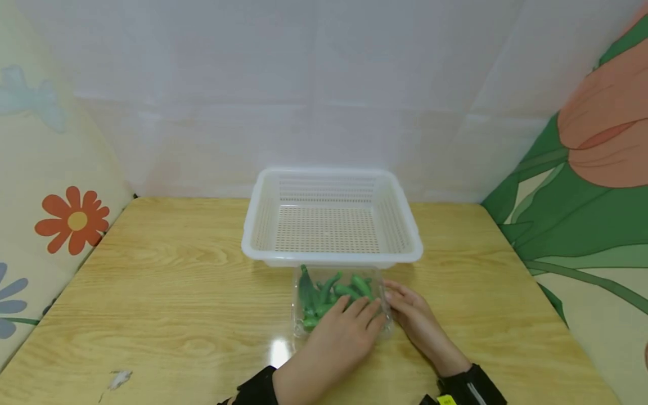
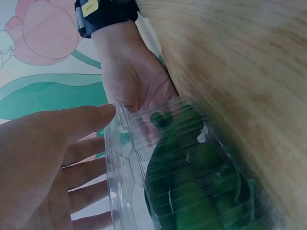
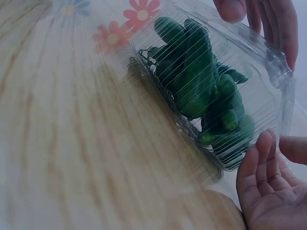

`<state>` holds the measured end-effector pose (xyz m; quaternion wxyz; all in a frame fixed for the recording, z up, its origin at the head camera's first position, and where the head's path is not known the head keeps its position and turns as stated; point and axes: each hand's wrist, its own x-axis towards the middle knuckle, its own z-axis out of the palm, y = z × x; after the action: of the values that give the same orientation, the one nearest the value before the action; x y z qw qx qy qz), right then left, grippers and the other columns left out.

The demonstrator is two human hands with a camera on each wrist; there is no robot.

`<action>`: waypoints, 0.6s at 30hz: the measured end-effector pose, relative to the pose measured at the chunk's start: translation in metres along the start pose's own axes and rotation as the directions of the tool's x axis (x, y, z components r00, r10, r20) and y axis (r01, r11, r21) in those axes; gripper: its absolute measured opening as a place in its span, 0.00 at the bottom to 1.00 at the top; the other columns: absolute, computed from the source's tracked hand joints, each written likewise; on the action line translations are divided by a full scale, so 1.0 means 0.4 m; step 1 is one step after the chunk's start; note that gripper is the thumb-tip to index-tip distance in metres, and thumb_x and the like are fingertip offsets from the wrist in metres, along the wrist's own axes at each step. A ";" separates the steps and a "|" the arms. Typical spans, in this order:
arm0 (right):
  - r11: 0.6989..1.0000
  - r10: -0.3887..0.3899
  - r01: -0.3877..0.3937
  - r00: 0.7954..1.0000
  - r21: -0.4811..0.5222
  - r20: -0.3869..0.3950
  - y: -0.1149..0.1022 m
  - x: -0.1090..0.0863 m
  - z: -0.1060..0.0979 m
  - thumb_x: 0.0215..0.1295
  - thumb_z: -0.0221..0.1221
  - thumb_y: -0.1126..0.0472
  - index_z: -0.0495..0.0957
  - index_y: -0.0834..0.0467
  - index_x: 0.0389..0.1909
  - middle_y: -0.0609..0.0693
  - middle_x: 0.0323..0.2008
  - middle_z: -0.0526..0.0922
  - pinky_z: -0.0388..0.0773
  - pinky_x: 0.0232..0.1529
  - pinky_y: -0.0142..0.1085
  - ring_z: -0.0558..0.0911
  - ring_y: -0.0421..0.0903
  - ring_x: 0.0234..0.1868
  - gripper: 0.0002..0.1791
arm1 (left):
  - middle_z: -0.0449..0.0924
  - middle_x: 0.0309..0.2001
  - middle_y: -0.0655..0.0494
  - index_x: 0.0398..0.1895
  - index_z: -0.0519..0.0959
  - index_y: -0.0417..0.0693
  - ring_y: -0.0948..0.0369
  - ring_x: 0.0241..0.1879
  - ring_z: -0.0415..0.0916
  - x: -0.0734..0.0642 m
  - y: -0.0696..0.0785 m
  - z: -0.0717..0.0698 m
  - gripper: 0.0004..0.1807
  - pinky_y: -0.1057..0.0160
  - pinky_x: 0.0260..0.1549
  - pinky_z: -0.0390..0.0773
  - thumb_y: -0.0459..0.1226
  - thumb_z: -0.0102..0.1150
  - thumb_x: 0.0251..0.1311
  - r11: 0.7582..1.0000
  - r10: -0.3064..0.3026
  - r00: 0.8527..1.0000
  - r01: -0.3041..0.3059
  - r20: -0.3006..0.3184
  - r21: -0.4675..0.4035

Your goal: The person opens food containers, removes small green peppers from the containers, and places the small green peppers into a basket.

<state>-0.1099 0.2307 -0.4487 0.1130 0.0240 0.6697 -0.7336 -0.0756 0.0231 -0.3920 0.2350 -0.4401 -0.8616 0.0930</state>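
Observation:
A clear plastic clamshell box (image 1: 298,332) holding several long green peppers (image 3: 196,81) lies on the table. My left hand (image 1: 344,332) reaches over the top of this box, its fairly straight fingers touching the lid. In the left wrist view its thumb (image 2: 103,115) meets the lid's edge. At the box's right side, my right hand (image 1: 417,320) pinches the rim near a corner. In the right wrist view that hand's fingers (image 3: 261,163) lie against the box wall, with the thumb (image 3: 293,148) at the rim.
Just behind the box stands a white perforated plastic basket (image 1: 331,261). The wooden table (image 1: 192,292) backs onto a white sheet (image 1: 212,101). Panels printed with flowers (image 1: 77,220) border it on both sides.

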 end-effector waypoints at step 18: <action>1.000 0.011 -0.011 1.000 0.014 -0.010 -0.001 0.003 0.001 0.76 0.49 0.63 0.59 0.74 0.67 0.43 0.49 0.82 0.78 0.51 0.30 0.81 0.37 0.50 0.26 | 0.70 0.68 0.61 0.69 0.70 0.55 0.63 0.62 0.71 0.034 0.017 -0.007 0.25 0.59 0.56 0.77 0.46 0.54 0.70 0.998 -0.069 0.974 0.067 0.214 0.017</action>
<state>-0.1111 0.2301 -0.4484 0.1135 0.0319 0.6648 -0.7376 -0.0762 0.0380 -0.3878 0.1459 -0.3965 -0.8961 0.1360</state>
